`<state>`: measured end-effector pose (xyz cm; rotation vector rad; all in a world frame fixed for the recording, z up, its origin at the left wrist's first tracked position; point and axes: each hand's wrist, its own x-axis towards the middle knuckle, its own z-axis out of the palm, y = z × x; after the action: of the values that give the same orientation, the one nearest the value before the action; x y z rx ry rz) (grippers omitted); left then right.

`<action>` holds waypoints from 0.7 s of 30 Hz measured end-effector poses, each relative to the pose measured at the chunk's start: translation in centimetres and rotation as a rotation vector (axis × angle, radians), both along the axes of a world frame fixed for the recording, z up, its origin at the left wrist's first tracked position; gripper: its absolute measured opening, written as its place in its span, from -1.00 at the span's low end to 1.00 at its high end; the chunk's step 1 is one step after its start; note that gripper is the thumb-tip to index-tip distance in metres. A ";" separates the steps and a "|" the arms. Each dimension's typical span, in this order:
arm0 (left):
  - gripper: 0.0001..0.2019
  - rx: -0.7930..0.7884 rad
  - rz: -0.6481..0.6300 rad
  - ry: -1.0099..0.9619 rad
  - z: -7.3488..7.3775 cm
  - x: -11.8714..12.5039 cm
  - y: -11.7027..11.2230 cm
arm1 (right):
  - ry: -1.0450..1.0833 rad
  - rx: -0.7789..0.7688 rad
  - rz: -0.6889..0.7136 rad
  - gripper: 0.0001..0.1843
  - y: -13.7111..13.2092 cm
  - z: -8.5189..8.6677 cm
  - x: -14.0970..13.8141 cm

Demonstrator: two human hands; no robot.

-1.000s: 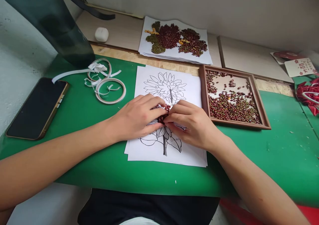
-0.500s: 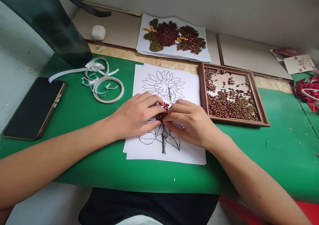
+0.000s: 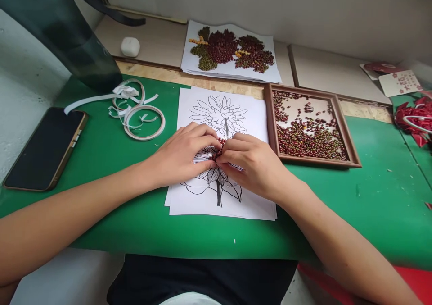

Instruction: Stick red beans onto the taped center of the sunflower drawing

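Note:
A sheet with a line drawing of flowers [image 3: 218,106] lies on top of a paper stack, and small red-brown beans [image 3: 221,142] cover part of the lower flower's centre. From the left, my left hand [image 3: 184,154] rests on the drawing, thumb and fingers apart around the beans. My right hand [image 3: 254,163] comes from the right with its thumb and fingertips pinched together at the beans' edge. Whatever sits in that pinch is hidden. To the right stands a brown-framed tray [image 3: 356,160] holding mixed red and green beans [image 3: 308,140].
Tape rings [image 3: 145,137] with torn strips lie left of the paper, near a phone [image 3: 43,147] and a dark bottle [image 3: 87,48]. Behind are a bean picture [image 3: 222,48] and a small white case [image 3: 130,47]. Red decoration [image 3: 413,118] lies far right on the green table [image 3: 381,197].
The thumb and index finger of my left hand have spread a little further apart. My right hand stays pinched at the beans. The whole view has shifted slightly.

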<state>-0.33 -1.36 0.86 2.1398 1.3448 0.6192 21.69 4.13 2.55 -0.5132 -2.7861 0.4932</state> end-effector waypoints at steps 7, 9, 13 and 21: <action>-0.80 -0.027 0.018 -0.014 0.4 0.2 -0.1 | -0.022 -0.015 -0.048 -0.75 -0.3 0.1 -0.3; -0.80 -0.021 0.014 -0.027 0.3 0.1 -0.1 | -0.012 -0.043 -0.053 -0.77 -0.2 0.0 -0.1; -0.78 0.017 -0.003 -0.040 0.1 0.0 -0.1 | 0.039 -0.075 -0.017 -0.79 0.3 0.2 0.5; -0.79 0.089 -0.028 -0.017 -0.1 -0.1 -0.3 | 0.058 -0.019 0.060 -0.79 0.5 0.4 0.8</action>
<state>-0.40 -1.63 0.77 2.2147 1.2982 0.6967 22.52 4.66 2.99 -0.4133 -2.7509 0.5390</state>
